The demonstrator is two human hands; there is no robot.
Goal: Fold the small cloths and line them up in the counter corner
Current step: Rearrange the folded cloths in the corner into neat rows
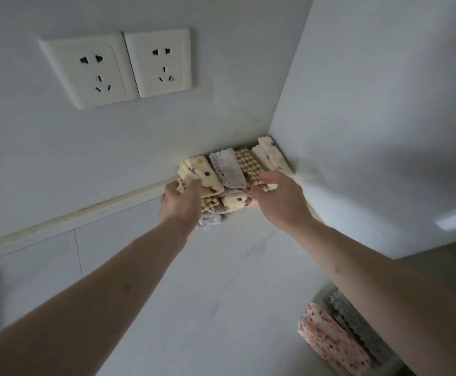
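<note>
Cloths sit packed into the counter corner, and the step in hand looks like squaring the rows. The left hand (182, 203) has its fingers curled over the near edge of the cream dotted cloth (202, 173) at the row's nine o'clock end — a light hold, not a fist. The right hand (277, 198) lies with fingers spread and nearly straight on the near end of the checked cloth (248, 162), holding nothing that I can see, though its fingertips blur.

To do this well, I would press both hands inward together, toward twelve o'clock and the wall (113, 147), so the folds stay shut and the edges meet the wall line. Pushing one side alone would likely skew the row.

Counted: the back row holds four folded cloths — the cream dotted one, a grey scalloped cloth (228, 168), the checked one, and a cream spotted cloth (271, 156) tight in the corner at one o'clock. A front row lies just before it, partly under the hands; at least three pieces show, and I cannot tell the full number. Well apart at five o'clock, two more: a pink speckled cloth (332, 340) and a grey cloth (357, 324) beside it. Two wall sockets (118, 66) hang at eleven o'clock
</note>
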